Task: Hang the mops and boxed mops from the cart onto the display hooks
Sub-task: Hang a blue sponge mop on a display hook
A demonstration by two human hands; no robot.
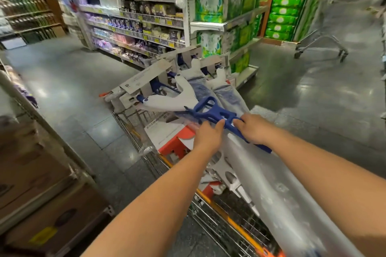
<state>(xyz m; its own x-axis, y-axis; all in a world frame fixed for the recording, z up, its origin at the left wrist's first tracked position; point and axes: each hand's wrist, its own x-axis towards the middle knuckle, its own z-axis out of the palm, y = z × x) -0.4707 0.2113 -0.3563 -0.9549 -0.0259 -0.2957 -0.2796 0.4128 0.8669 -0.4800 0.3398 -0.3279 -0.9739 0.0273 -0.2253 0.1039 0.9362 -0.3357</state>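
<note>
A wire shopping cart (211,213) below me holds several mops wrapped in clear plastic, with white heads and blue fittings (183,98). A white and orange boxed mop (167,133) lies under them. On top rests a blue plastic mop lever (215,113) attached to a plastic-wrapped mop (277,192) that runs toward the lower right. My left hand (208,134) is closed over the blue lever's near left side. My right hand (253,128) grips the same blue part just to the right. No display hooks can be made out in this blurred view.
Stocked shelves (135,19) stand ahead on the left, and green tissue packs (288,2) fill the end shelf and a stack on the right. An empty cart (321,46) stands far right. Cardboard boxes (41,183) sit on a low shelf at my left. Grey tiled floor surrounds the cart.
</note>
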